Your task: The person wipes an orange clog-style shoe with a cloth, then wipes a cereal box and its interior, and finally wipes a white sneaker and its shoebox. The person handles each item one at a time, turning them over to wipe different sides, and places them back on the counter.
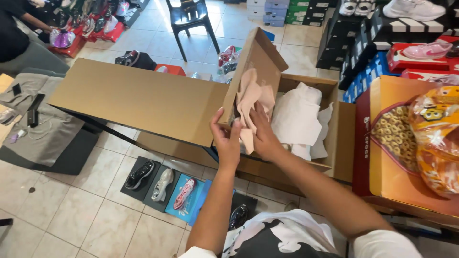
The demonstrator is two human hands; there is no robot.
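Paper is what I have in both hands: my left hand [225, 141] and my right hand [262, 136] are closed on a crumpled sheet of pinkish tissue paper [248, 102] at the middle of the frame, pressed against the inner face of the raised lid [260, 59] of an open brown shoebox [342, 143]. My left fingers also pinch the lid's lower edge, so that hand holds paper and cardboard together. The box sits right of centre, and white wrapping paper [296, 117] lies bunched inside it, just beside my right hand; I cannot tell whether any shoe lies under it. A large flat cardboard sheet [138, 98] stretches away to the left, touching the lid. An orange box [387, 177] with a plastic-wrapped item [437, 143] on it stands at the right edge. Down at the lower left, shoes on display stands [162, 184] rest on the tiled floor [62, 210]. I judge the step to be handling the packing tissue at the lid; moving it on would call for a light grip, since thin tissue tears easily.
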